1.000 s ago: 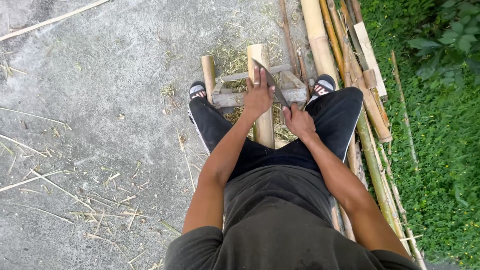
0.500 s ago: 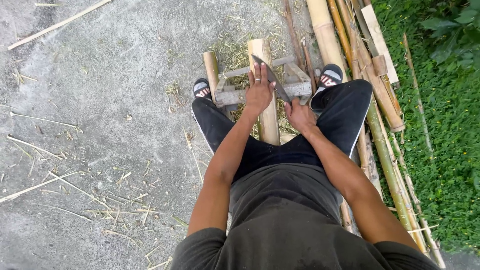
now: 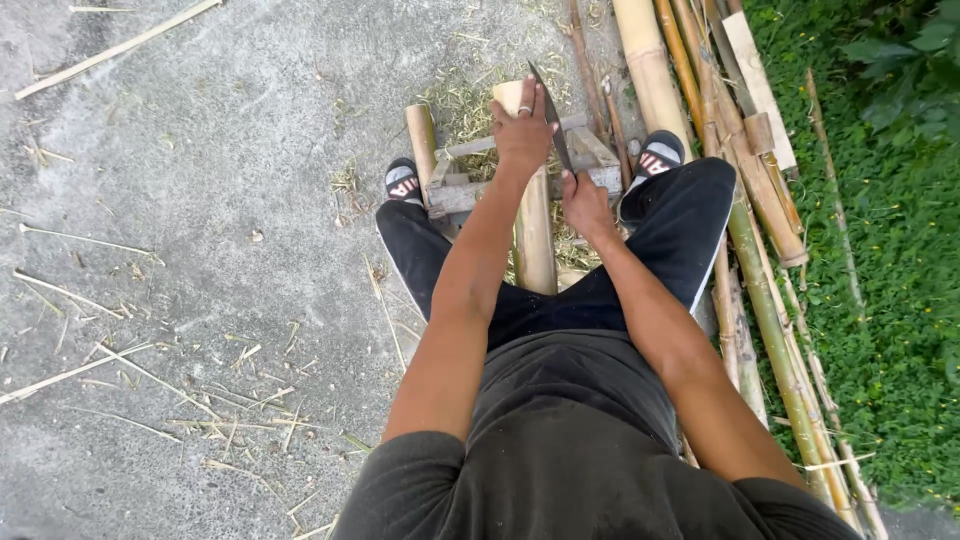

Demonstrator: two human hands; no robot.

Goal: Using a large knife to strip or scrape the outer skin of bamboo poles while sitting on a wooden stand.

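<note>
view from above of a seated person in dark trousers and a grey shirt, legs stretched over a rough concrete floor [image 3: 200, 200] strewn with thin splinters. between the knees a pale bamboo pole [image 3: 535, 240] lies lengthwise, its long axis running straight away from the body, its far cut end resting on a small wooden frame [image 3: 470, 190] near the sandalled feet. the left hand [image 3: 522, 130] reaches farthest forward, its grip pressed over the far end of the pole and touching the back of a dark blade [image 3: 552, 125]. the right hand [image 3: 587, 205] sits nearer the body, just right of the pole, its grip clenched around what seems to be the blade's handle, which the fingers hide. the blade slants up and away from the right hand toward the pole's end, crossing close beside the left hand. a stack of long bamboo stalks [image 3: 760, 290] lies to the right, along the edge of green grass [image 3: 890, 250].
</note>
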